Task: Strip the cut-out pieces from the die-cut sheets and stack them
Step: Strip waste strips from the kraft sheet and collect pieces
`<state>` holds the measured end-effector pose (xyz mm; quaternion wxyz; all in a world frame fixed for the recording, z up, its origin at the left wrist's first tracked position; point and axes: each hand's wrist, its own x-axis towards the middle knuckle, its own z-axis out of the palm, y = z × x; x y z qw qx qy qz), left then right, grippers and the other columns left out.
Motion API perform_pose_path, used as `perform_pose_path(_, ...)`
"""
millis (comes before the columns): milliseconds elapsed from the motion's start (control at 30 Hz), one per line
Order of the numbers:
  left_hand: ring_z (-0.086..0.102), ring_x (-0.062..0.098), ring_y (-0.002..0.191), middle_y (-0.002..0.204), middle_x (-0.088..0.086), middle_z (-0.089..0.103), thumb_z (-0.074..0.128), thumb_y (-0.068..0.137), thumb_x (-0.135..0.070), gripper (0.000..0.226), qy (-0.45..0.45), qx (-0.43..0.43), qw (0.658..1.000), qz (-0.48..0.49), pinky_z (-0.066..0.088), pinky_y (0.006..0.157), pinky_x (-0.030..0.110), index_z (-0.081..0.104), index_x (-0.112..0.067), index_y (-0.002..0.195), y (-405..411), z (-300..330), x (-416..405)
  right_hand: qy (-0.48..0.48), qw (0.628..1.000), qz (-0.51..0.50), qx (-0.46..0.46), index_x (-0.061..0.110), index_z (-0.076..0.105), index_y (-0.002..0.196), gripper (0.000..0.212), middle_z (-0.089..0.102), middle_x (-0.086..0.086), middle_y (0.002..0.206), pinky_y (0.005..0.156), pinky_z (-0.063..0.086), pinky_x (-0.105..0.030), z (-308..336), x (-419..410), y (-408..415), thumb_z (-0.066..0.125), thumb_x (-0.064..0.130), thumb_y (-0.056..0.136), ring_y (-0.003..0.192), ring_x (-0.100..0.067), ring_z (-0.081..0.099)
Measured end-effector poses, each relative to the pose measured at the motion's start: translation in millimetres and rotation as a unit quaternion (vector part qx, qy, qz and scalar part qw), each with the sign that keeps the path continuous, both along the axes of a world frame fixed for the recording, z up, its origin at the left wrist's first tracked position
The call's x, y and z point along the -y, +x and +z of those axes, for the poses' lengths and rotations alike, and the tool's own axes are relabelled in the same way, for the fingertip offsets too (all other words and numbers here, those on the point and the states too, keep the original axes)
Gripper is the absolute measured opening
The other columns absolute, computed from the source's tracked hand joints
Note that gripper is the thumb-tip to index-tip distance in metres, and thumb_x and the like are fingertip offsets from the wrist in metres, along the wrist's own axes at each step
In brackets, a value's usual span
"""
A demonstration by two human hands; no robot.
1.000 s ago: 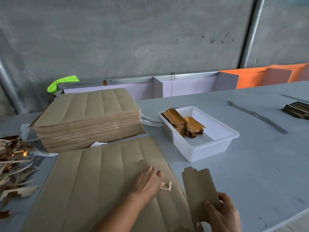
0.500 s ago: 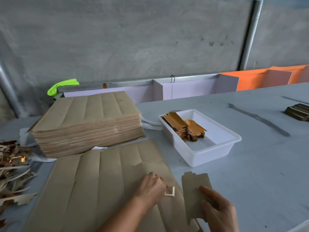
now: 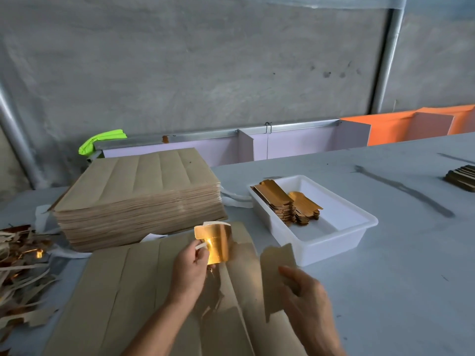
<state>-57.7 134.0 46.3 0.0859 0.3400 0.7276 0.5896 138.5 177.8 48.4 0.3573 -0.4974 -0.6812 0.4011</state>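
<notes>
Here, the scene line by line:
Cut-out piece in left hand: the left hand (image 3: pixel 191 265) at lower centre of the frame pinches a cut-out piece (image 3: pixel 214 242) bent upward, its shiny gold face toward the camera, along with a thin pale scrap sliver.
Cut-out piece in right hand: the right hand (image 3: pixel 305 299) at lower right holds a second piece (image 3: pixel 276 273), brown side up, with thumb on top and fingers beneath.
Die-cut sheet: the brown sheet (image 3: pixel 123 299) lies flat under both hands across the lower part of the frame, scored in long strips, with a torn gap just below the left hand.
Sheet stack: a thick stack of sheets (image 3: pixel 138 199) stands just behind it, centre left.
White tray: the tray (image 3: pixel 341 235) at centre right holds stacked gold pieces (image 3: pixel 282 201) at its far left end.
Scrap: a heap of strips (image 3: pixel 20 263) lies at the left edge.
Table: grey tabletop (image 3: pixel 398 265); another small stack (image 3: pixel 462 177) sits at the right edge.
</notes>
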Motion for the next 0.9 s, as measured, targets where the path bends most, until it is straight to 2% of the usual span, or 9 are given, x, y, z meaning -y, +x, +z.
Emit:
perform_pose_path(133,0.043,0.023,0.059,0.058,0.001,0.042,0.045,0.094,0.002,0.028,0.002,-0.002,0.999,-0.033,0.038,0.055,0.031,0.056,-0.011,0.072,-6.2,4.1,12.1,-0.028,0.994,0.106,0.032,0.011,0.072,0.098,0.021,0.065,-0.001,0.086,0.067,0.052,-0.022,16.9,-12.0,-50.5,0.052,0.012,0.093,0.072,-0.008,0.057)
perform_pose_path(233,0.054,0.018,0.055,0.059,-0.005,0.054,0.052,0.093,-0.002,0.022,-0.037,-0.235,0.969,-0.067,0.040,0.055,0.030,0.062,-0.016,0.078,3.4,4.9,21.3,-0.156,0.980,0.121,-0.005,0.013,0.068,0.076,0.032,0.065,-0.006,0.074,0.050,0.048,-0.021,32.0,-18.8,-72.3,0.052,0.034,0.095,0.061,-0.011,0.060)
perform_pose_path(300,0.057,0.020,0.052,0.060,0.000,0.059,0.068,0.079,-0.001,0.013,-0.065,-0.430,0.897,-0.083,0.038,0.049,0.029,0.063,-0.012,0.073,11.9,3.1,22.6,-0.223,0.968,0.110,-0.019,0.016,0.061,0.073,0.039,0.064,-0.008,0.075,0.055,0.049,-0.025,38.4,-26.3,-77.1,0.052,0.050,0.091,0.064,-0.017,0.060)
perform_pose_path(367,0.054,0.017,0.049,0.058,0.000,0.056,0.081,0.060,-0.001,0.026,-0.076,-0.506,0.853,-0.099,0.032,0.046,0.025,0.059,-0.014,0.064,23.9,-2.2,20.9,-0.262,0.958,0.111,-0.036,0.013,0.060,0.077,0.040,0.064,-0.011,0.079,0.052,0.047,-0.026,39.6,-33.9,-75.2,0.056,0.051,0.088,0.063,-0.021,0.059)
perform_pose_path(467,0.059,0.013,0.056,0.065,-0.004,0.059,0.072,0.072,-0.018,0.014,-0.077,-0.488,0.860,-0.127,0.039,0.048,0.022,0.061,-0.017,0.064,27.6,-9.0,18.7,-0.303,0.944,0.100,-0.083,0.002,0.059,0.082,0.017,0.060,-0.017,0.079,0.048,0.047,-0.028,36.0,-40.8,-62.6,0.059,0.018,0.089,0.062,-0.025,0.057)
perform_pose_path(533,0.065,0.012,0.080,0.092,-0.003,0.067,0.053,0.081,-0.040,0.026,-0.138,-0.443,0.871,-0.161,0.047,0.067,0.019,0.067,-0.018,0.078,25.3,-20.6,21.5,-0.298,0.948,0.086,-0.069,-0.005,0.060,0.090,0.009,0.055,-0.018,0.081,0.049,0.045,-0.030,29.3,-45.6,-52.8,0.053,0.000,0.087,0.064,-0.026,0.054)
perform_pose_path(633,0.028,0.014,0.136,0.153,-0.001,0.022,0.046,0.085,-0.061,0.058,-0.306,-0.422,0.835,-0.177,0.024,0.107,0.021,0.049,-0.022,0.128,17.0,-41.6,24.5,-0.270,0.961,0.056,-0.031,0.000,0.061,0.090,0.012,0.057,-0.016,0.080,0.054,0.042,-0.031,20.8,-50.9,-43.2,0.050,0.002,0.091,0.066,-0.024,0.054)
perform_pose_path(767,0.027,0.018,0.130,0.143,-0.004,0.029,0.043,0.081,-0.066,0.068,-0.392,-0.426,0.799,-0.163,0.028,0.103,0.031,0.036,-0.026,0.135,18.2,-49.1,20.8,-0.252,0.965,0.076,-0.013,0.008,0.059,0.086,0.017,0.058,-0.014,0.090,0.051,0.044,-0.024,8.5,-48.3,-47.0,0.047,0.014,0.097,0.073,-0.020,0.056)
perform_pose_path(900,0.032,0.019,0.124,0.132,-0.006,0.037,0.046,0.081,-0.064,0.060,-0.390,-0.424,0.800,-0.169,0.032,0.099,0.034,0.041,-0.024,0.126,17.2,-50.0,17.9,-0.237,0.967,0.093,-0.018,0.006,0.060,0.071,0.021,0.060,-0.012,0.074,0.045,0.041,-0.022,-1.1,-45.5,-47.9,0.058,0.011,0.091,0.058,-0.017,0.056)
